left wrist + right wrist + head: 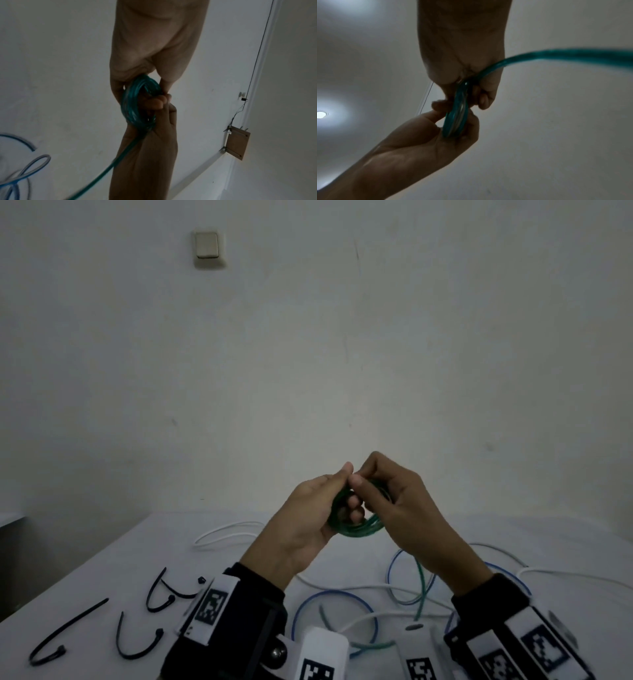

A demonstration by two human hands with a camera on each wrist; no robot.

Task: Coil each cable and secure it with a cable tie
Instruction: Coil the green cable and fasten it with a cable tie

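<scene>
Coiling: we are winding the green cable (pixel 356 529) into a small ring, up in the air over the table (pixel 102 559).
Table: it is white, and loose cables lie on it below our hands.
White cable (pixel 222 534): it lies loose on the table, not coiled.
Blue cable (pixel 329 599): it also lies loose, mixed up with the white one.
Ties (pixel 137 642): three black ties lie on the table, on the left side. None is on a cable yet.
Left hand (pixel 308 522): its fingers and thumb curl round the left side of the green ring and hold it.
Right hand (pixel 397 501): its fingers pinch the right side of the ring, and the thumb tip meets the left fingers at the top.
Green ring: it stands almost on its edge between our two hands. From the right wrist we see it edge-on.
Loose end (pixel 422 583): it hangs straight down from the ring, under the right hand, to the table.
What matters next: we think the rest of the cable must come up from below and go round the ring. The right hand is nearer that end, so it can wind while the left hand holds the ring.
After that: the ties lie nearer the left hand, so we think the right hand must keep the ring while the left hand fetches one.
</scene>
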